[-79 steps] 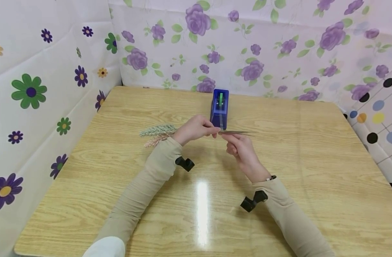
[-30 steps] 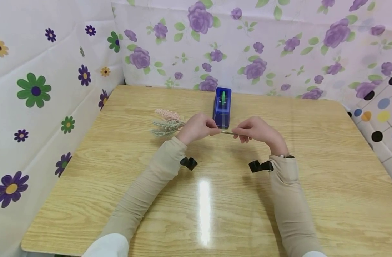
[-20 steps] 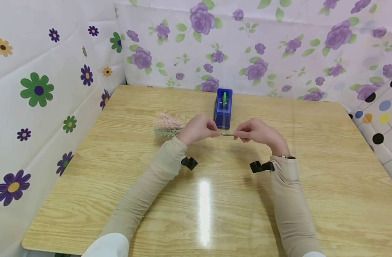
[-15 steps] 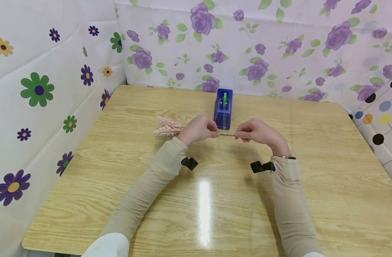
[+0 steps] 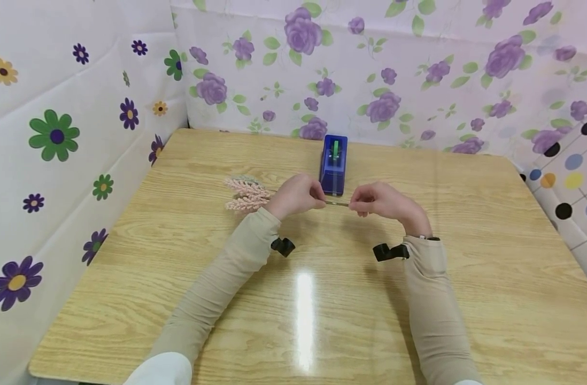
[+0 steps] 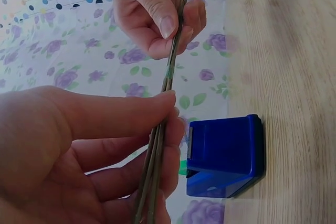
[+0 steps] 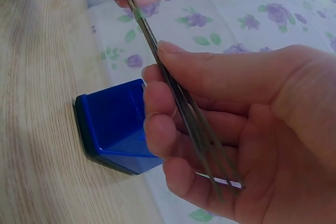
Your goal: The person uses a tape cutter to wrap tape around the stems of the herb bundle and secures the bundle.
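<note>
My left hand (image 5: 297, 195) pinches a bunch of thin dark stems (image 6: 156, 153) between thumb and fingers. Pink artificial flower sprigs (image 5: 249, 202) stick out to its left, with a bit of a grey-green sprig (image 5: 245, 178) behind them. Over on the right, my right hand (image 5: 384, 201) pinches the same stems nearer their loose ends, which splay across its palm in the right wrist view. Between the hands, a shiny greenish band (image 6: 169, 72), apparently clear tape, wraps the stems. The bunch is held level above the table, just in front of a blue tape dispenser (image 5: 333, 164).
The tape dispenser has a green reel hub and stands near the back of the wooden table (image 5: 216, 321). A flowered cloth (image 5: 255, 59) hangs behind the table, with other patterned cloths at both sides.
My right hand has swung from below the stems to their right end, gripping them there. The bunch has turned over, so pink sprigs now show in front where green ones did.
</note>
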Tool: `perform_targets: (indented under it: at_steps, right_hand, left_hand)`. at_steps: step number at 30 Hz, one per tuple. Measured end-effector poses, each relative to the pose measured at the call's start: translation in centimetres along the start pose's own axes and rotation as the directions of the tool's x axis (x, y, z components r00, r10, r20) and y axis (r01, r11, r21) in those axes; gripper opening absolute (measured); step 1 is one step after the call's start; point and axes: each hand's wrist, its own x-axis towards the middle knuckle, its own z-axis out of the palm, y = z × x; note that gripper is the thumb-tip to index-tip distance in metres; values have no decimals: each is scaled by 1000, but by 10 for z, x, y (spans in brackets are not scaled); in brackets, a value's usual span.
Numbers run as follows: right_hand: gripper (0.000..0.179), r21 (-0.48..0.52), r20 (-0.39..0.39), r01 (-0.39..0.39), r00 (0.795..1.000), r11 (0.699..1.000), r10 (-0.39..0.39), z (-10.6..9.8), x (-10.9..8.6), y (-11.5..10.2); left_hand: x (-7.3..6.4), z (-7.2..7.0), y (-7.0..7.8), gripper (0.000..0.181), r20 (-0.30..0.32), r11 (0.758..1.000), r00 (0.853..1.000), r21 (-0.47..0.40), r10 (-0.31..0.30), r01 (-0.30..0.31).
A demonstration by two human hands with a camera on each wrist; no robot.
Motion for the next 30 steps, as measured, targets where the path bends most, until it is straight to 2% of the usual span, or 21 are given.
perform_targets:
  at_steps: [4, 8, 18, 22, 27, 30]
  right_hand:
    - [19, 33, 41, -8, 999, 999, 6, 3, -1, -1]
    - [15, 18, 73, 0, 997, 1000, -1, 4, -1, -2]
    - [8, -35, 11, 20, 1000, 999, -20, 2, -1, -3]
    - [7, -56, -7, 21, 1000, 998, -22, 0, -1, -4]
    - [10, -10, -47, 9, 999, 1000, -10, 1, -1, -5]
    - [11, 3, -74, 3, 997, 1000, -3, 1, 0, -4]
  left_hand:
    - [-1, 2, 1, 9, -6, 1000, 1000, -1, -17, 17]
    - [-1, 4, 2, 9, -19, 1000, 1000, 16, -14, 14]
    - [2, 6, 0, 9, -54, 1000, 998, 18, 18, -17]
    - [2, 5, -2, 18, -19, 1000, 999, -1, 26, -26]
    - [2, 4, -5, 25, 47, 997, 996, -30, 70, -69]
    - [2, 3, -5, 25, 48, 996, 995, -28, 83, -82]
